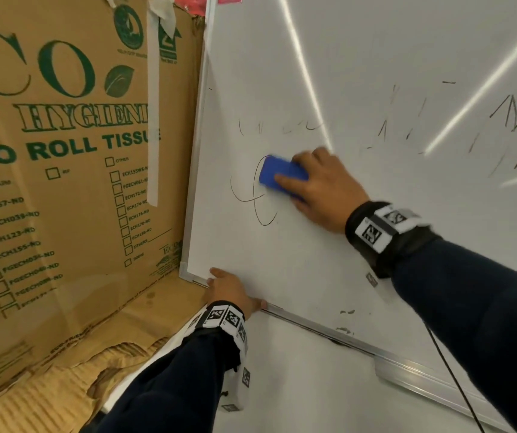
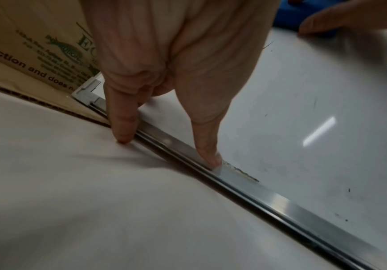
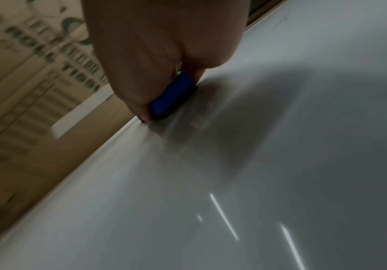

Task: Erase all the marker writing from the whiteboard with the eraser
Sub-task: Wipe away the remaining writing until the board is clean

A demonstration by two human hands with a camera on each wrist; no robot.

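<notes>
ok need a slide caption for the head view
Right hand wipes eraser over loops on whiteboard; left hand steadies its bottom edge.

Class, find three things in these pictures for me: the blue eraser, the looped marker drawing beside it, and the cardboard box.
blue eraser [image 1: 274,173]: head view, on its exposed top face left of the fingers.
looped marker drawing [image 1: 265,222]: head view, on the loop's bottom curve.
cardboard box [image 1: 63,189]: head view, on its printed front panel.

The whiteboard [image 1: 360,73] looked glossy and smooth, its frame [image 2: 268,197] brushed metal; the box [image 1: 63,182] at left was matt, rough cardboard.
</notes>
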